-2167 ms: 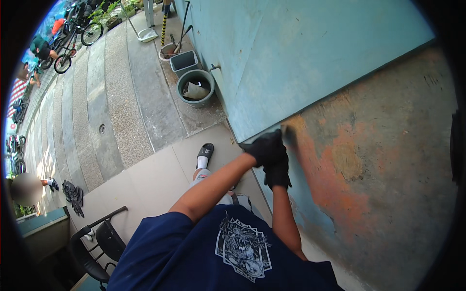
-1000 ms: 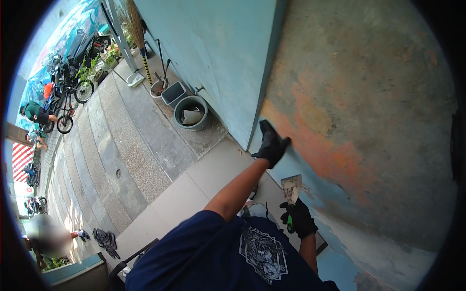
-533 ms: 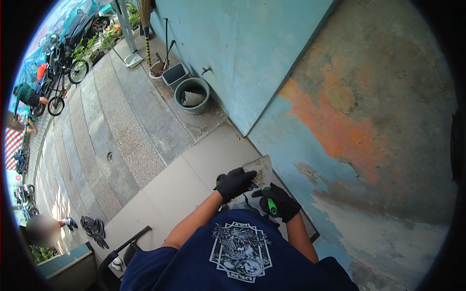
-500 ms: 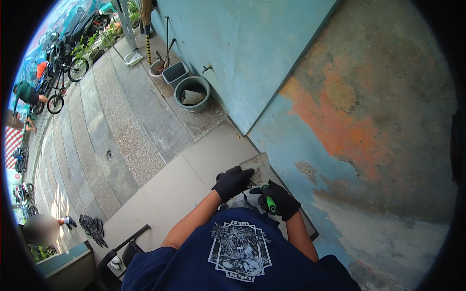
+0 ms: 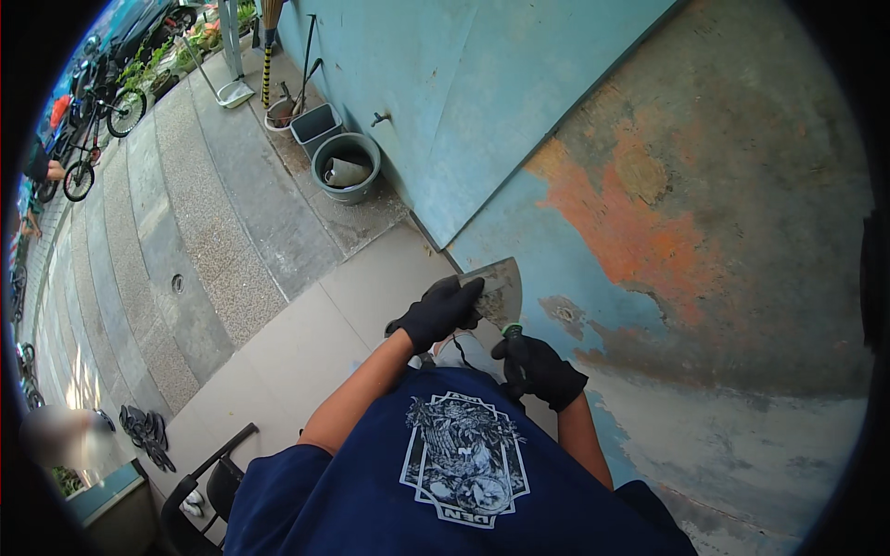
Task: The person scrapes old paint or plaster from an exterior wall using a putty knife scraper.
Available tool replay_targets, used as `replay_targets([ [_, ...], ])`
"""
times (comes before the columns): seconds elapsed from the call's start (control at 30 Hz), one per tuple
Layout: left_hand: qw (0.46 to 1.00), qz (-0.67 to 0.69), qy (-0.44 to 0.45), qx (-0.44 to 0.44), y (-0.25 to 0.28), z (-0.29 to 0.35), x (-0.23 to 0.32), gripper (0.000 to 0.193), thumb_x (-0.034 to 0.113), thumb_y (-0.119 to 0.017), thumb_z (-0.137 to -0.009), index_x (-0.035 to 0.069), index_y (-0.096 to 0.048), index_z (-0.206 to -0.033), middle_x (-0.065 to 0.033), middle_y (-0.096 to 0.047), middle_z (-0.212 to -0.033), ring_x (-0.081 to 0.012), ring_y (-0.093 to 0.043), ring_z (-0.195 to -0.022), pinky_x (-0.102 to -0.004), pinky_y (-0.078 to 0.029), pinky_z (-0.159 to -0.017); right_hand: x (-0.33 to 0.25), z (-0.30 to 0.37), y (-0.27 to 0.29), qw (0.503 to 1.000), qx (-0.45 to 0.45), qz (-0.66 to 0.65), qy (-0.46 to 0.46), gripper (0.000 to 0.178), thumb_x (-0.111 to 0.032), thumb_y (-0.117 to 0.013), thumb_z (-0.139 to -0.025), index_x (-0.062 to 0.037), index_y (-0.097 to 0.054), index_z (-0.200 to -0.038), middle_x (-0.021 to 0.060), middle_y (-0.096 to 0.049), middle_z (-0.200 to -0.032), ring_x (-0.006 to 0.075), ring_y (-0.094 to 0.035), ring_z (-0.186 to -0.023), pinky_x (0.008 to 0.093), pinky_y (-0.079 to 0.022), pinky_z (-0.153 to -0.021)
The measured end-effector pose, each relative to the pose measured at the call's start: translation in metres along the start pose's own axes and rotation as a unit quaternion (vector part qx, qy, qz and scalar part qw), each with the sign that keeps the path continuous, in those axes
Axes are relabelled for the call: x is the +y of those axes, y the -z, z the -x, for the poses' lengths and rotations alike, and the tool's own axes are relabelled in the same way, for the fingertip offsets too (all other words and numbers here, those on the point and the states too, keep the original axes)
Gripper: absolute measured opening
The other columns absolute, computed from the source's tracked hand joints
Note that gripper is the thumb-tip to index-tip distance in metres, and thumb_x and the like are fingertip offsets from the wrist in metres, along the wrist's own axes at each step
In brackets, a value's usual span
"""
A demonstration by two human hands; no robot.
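A putty knife (image 5: 502, 295) with a broad, stained metal blade and a green handle is held in front of my body, blade pointing up and away. My right hand (image 5: 543, 372), in a black glove, is wrapped round the handle, so only a bit of green shows at the blade's base. My left hand (image 5: 439, 312), also gloved in black, grips the blade's left side with the thumb lying over its face. Its other fingers are partly hidden. Close by on the right stands the wall (image 5: 630, 222), its light-blue paint worn away to orange and grey patches.
Pale tiles (image 5: 306, 343) lie underfoot, with striped paving (image 5: 213, 204) beyond. Along the blue wall stand a round grey bucket (image 5: 345, 192), a square bin (image 5: 316, 123) and a tap (image 5: 380, 119). A black chair (image 5: 218, 482) is at lower left, near dark sandals (image 5: 146, 435). Bicycles and people are farther left.
The putty knife has turned in my hands: its blade now shows more of its face, and my right hand covers most of the green handle. The view has shifted slightly.
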State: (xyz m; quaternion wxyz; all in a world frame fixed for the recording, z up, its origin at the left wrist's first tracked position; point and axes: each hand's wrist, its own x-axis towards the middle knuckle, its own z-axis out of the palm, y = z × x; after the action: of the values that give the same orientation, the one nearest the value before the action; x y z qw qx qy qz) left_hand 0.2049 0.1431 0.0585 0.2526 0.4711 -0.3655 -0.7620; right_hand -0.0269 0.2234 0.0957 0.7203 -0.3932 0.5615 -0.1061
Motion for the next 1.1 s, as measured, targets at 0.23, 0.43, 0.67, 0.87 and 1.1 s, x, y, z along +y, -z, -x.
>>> replay_targets([
  [0.23,0.992,0.002,-0.032,-0.118,-0.016,-0.018,-0.009,0.035,0.034,-0.057,-0.099,0.000,-0.061,-0.105,-0.0042,-0.065,-0.078,-0.0110,-0.062,-0.067,-0.0261,-0.053,-0.064,0.020,0.017,-0.006,0.964,0.049,-0.254,0.068,0.037,-0.029,-0.057,-0.094,0.0012,-0.057,-0.116,0.0117,-0.066,-0.082,0.0160,-0.061,-0.056,0.0280,-0.050,-0.053],
  [0.43,0.977,-0.019,-0.034,-0.212,-0.031,-0.043,-0.011,0.044,0.037,-0.057,-0.098,-0.002,-0.060,-0.117,-0.0105,-0.070,-0.091,-0.0149,-0.067,-0.082,-0.0293,-0.054,-0.073,0.007,0.003,0.007,0.971,0.079,-0.214,0.074,0.025,-0.025,-0.056,-0.093,-0.0015,-0.055,-0.101,0.0101,-0.061,-0.074,0.0157,-0.056,-0.052,0.0295,-0.046,-0.049],
  [0.67,0.951,-0.261,-0.162,-0.024,-0.074,-0.094,0.015,0.088,0.054,-0.059,-0.088,-0.008,-0.032,-0.144,-0.0275,-0.063,-0.120,-0.0348,-0.062,-0.114,-0.0400,-0.047,-0.097,-0.015,-0.082,0.064,0.908,0.354,0.159,0.158,0.041,-0.012,-0.062,-0.087,0.0017,-0.053,-0.124,0.0104,-0.069,-0.077,0.0205,-0.066,-0.064,0.0348,-0.052,-0.057],
  [0.87,0.954,-0.265,-0.127,-0.060,-0.098,-0.172,0.056,0.076,0.048,-0.058,-0.090,-0.010,-0.036,-0.134,-0.0323,-0.064,-0.104,-0.0437,-0.064,-0.100,-0.0462,-0.050,-0.087,-0.017,-0.138,0.127,0.792,0.374,0.397,0.274,0.059,-0.008,-0.055,-0.090,-0.0037,-0.037,-0.146,0.0220,-0.054,-0.134,0.0326,-0.059,-0.113,0.0371,-0.048,-0.091],
  [1.1,0.897,-0.327,-0.287,0.074,-0.108,-0.223,0.008,0.063,0.027,-0.060,-0.089,-0.014,-0.036,-0.131,-0.0298,-0.062,-0.082,-0.0451,-0.064,-0.074,-0.0509,-0.051,-0.064,-0.043,-0.170,0.145,0.735,0.382,0.528,0.186,0.050,-0.017,-0.058,-0.090,-0.0051,-0.044,-0.137,0.0192,-0.058,-0.116,0.0336,-0.059,-0.105,0.0420,-0.048,-0.088],
])
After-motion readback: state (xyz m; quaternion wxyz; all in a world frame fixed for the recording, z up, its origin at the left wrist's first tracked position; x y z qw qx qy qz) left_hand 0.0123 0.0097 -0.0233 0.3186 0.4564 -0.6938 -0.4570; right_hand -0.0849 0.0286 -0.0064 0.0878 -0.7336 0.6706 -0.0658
